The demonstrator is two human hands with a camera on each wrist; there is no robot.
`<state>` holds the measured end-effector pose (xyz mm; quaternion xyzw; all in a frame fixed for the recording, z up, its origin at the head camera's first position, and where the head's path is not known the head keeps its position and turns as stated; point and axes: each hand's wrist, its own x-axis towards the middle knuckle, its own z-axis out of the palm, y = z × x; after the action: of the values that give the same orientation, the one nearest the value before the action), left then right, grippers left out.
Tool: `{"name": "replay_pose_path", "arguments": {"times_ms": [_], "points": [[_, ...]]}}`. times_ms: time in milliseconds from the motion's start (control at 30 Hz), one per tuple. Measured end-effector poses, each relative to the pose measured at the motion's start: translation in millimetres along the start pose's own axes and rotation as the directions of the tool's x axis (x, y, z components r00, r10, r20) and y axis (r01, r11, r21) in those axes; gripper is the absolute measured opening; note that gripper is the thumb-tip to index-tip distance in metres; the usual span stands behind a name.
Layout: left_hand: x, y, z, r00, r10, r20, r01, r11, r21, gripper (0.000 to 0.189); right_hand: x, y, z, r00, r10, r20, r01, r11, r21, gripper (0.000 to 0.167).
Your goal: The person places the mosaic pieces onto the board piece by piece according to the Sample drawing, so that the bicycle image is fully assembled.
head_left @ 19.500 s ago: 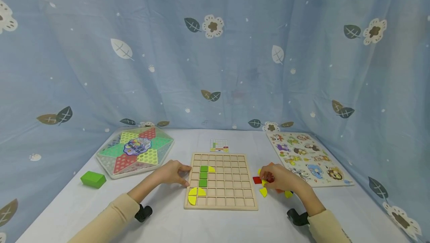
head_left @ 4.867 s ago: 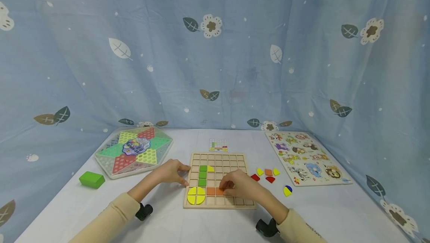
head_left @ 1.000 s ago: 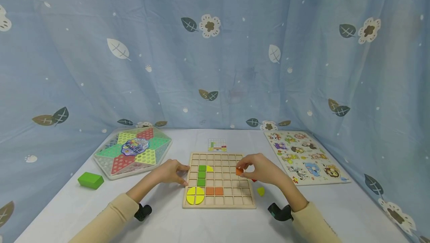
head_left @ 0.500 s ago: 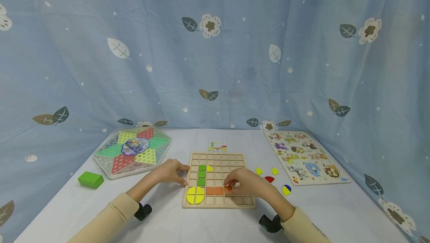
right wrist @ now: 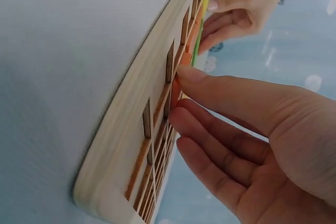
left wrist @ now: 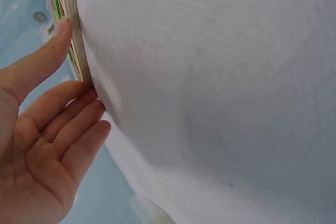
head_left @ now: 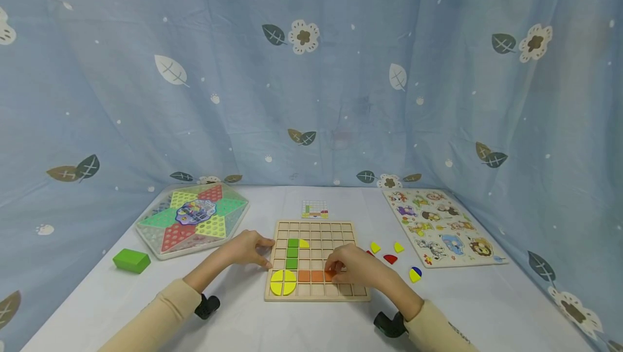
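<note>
A wooden grid board (head_left: 318, 294) lies on the table. Four-part yellow circle pieces (head_left: 283, 283) fill its front left cells; green tiles (head_left: 292, 252) stand in a column behind them, beside a yellow quarter piece (head_left: 304, 244). Two orange tiles (head_left: 310, 276) sit in a row to the right of the circle. My right hand (head_left: 357, 266) pinches a third orange square tile (right wrist: 176, 88) between thumb and fingers, at the cell right of those two. At the board's left edge, my left hand (head_left: 249, 249) rests its thumb and fingertips against the wooden rim (left wrist: 79, 51), fingers fairly straight.
Loose yellow quarter pieces (head_left: 399, 247), a red piece (head_left: 390, 259) and a blue-yellow piece (head_left: 415, 274) lie right of the board. Behind it is a pattern card (head_left: 315, 210). A star-patterned game box (head_left: 194, 217), a green block (head_left: 131, 260) and an animal puzzle board (head_left: 440, 227) stand around.
The right hand has brought the orange tile forward and left from over the board's right side to the row of orange tiles. The left hand stays at the edge.
</note>
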<state>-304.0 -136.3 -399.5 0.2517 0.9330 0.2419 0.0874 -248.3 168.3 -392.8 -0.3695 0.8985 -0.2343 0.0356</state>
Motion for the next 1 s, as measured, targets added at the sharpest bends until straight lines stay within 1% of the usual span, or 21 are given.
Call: {"name": "replay_pose_path", "arguments": {"times_ms": [167,300,500,667,833,1000], "points": [[-0.5,0.1,0.3,1.000,-0.009,0.001,0.009,1.000,-0.003,0.058,-0.7,2,-3,1.000,0.007,0.019,-0.008,0.998,0.059,0.017],[-0.6,0.4,0.3,1.000,-0.015,0.006,0.015,1.000,-0.003,0.058,-3.4,7,-13,1.000,0.014,0.028,-0.016,0.997,0.078,0.020],[-0.4,0.3,-0.2,1.000,-0.009,0.008,0.009,1.000,0.004,0.058,-13.7,20,-38,0.999,0.025,-0.020,-0.025,0.999,0.029,0.017],[0.0,0.1,-0.1,1.000,-0.008,0.008,0.008,1.000,0.007,0.058,-24.4,34,-55,0.999,0.044,-0.021,-0.043,0.999,0.016,0.016],[0.1,-0.4,0.6,1.000,-0.010,0.009,0.010,1.000,0.011,0.059,-37.6,53,-70,0.993,0.116,-0.010,-0.116,0.993,-0.005,0.014],[0.4,-1.0,0.6,1.000,-0.001,0.006,0.001,1.000,0.015,0.059,-51.0,68,-78,0.976,0.217,0.031,-0.218,0.975,0.031,0.013]]}}
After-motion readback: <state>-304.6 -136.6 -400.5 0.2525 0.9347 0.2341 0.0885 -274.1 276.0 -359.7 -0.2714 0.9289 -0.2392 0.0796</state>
